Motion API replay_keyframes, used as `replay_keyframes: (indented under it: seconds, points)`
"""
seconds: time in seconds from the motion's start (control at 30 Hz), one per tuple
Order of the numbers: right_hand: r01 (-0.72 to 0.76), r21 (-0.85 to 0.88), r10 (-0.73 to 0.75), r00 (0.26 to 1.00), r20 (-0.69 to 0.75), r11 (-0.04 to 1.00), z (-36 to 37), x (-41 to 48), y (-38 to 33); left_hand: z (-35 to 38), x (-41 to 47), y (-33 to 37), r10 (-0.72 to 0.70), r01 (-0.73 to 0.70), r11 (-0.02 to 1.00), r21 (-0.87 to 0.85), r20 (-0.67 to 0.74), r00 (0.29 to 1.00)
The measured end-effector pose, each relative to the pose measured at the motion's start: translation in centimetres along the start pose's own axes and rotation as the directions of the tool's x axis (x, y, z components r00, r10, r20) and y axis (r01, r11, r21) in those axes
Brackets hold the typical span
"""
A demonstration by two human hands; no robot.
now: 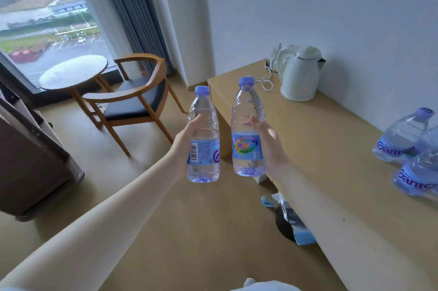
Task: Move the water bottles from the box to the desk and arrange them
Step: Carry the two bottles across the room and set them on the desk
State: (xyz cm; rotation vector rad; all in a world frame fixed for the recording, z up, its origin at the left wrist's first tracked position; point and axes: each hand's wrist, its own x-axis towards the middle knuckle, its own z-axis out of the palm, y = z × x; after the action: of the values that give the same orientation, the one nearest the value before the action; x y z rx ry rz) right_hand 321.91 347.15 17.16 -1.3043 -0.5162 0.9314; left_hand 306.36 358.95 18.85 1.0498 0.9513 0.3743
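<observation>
Clear plastic with pale blue caps: two water bottles, both in our hands, both upright in the air and apart from one another.

1. Barcode bottle (pixel 203 139). Our left hand (pixel 186 146) grips it round the middle, the thumb curled over the front just above the label and the fingers hidden behind. It hangs over the floor, off the desk's front edge, touching no surface.

2. Bright-label bottle (pixel 247 129). Our right hand (pixel 269 142) wraps it from its right side, one digit showing across the front above the label; we cannot see the rest. It is raised beside the desk's far front corner, not resting on the top.

3. Desk (pixel 320 148). Light wood, long, its back edge against the white wall.

4. Kettle (pixel 301 75). White, standing at the desk's far end near the back edge, with a white cord (pixel 266 83) looped just beside it.

5. Bottles on the desk (pixel 403 139). At least three of the same kind, blue labels with purple lettering, touching each other near the back edge and well apart from the kettle. The picture's right side cuts them off.

6. Room fittings. Wooden armchair (pixel 135 98) with a dark seat, just beside a round table (pixel 73 72) at the window (pixel 47 18); grey curtain (pixel 132 18). On the floor below the desk's front edge lies blue-and-clear wrapping (pixel 298 226); we cannot tell what it is.
</observation>
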Motion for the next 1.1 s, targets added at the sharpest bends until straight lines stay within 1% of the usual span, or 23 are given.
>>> replay_keyframes:
  seconds: [0.07, 0.27, 0.4, 0.5, 0.6, 0.7, 0.8, 0.9, 1.0, 1.1]
  points:
    - [0.005, 0.020, -0.004, 0.999, -0.041, 1.000, -2.0, 2.0, -0.6, 1.9, 2.4, 1.2, 0.001, -0.001, 0.999, 0.052, 0.009, 1.000]
    - [0.012, 0.022, -0.008, 0.980, -0.201, 1.000, -6.5, 6.4, -2.0, 7.5, 8.9, 4.0, -0.050, 0.042, 0.998, 0.056, 0.153, 0.987]
    - [0.047, 0.024, -0.036, 0.946, -0.321, 0.999, -9.3, 8.9, -2.2, 11.3, 14.2, 5.0, -0.125, 0.094, 0.987, 0.133, 0.247, 0.961]
    - [0.080, -0.007, -0.075, 0.898, -0.434, 0.997, -11.3, 11.0, -2.4, 14.3, 18.4, 6.1, -0.148, 0.068, 0.969, 0.236, 0.341, 0.928]
    - [0.116, -0.044, -0.121, 0.824, -0.554, 0.992, -12.6, 13.2, -2.9, 17.0, 22.4, 7.5, -0.161, 0.006, 0.949, 0.314, 0.470, 0.868]
    - [0.139, -0.060, -0.143, 0.719, -0.680, 0.988, -13.0, 15.1, -4.2, 19.4, 26.0, 9.2, -0.105, -0.119, 0.938, 0.324, 0.597, 0.795]
    - [0.157, -0.066, -0.149, 0.609, -0.779, 0.985, -13.6, 16.4, -5.3, 22.1, 29.3, 10.5, -0.094, -0.225, 0.903, 0.366, 0.679, 0.728]
    - [0.167, -0.067, -0.142, 0.496, -0.856, 0.984, -14.4, 16.8, -5.5, 24.8, 31.5, 10.8, -0.099, -0.277, 0.887, 0.370, 0.738, 0.667]
    - [0.151, -0.070, -0.126, 0.402, -0.907, 0.986, -15.4, 16.7, -5.2, 27.1, 32.5, 10.3, -0.102, -0.263, 0.902, 0.343, 0.760, 0.642]
    - [0.117, -0.061, -0.099, 0.352, -0.931, 0.991, -16.7, 16.8, -4.8, 29.2, 33.0, 9.5, -0.112, -0.254, 0.901, 0.352, 0.755, 0.647]
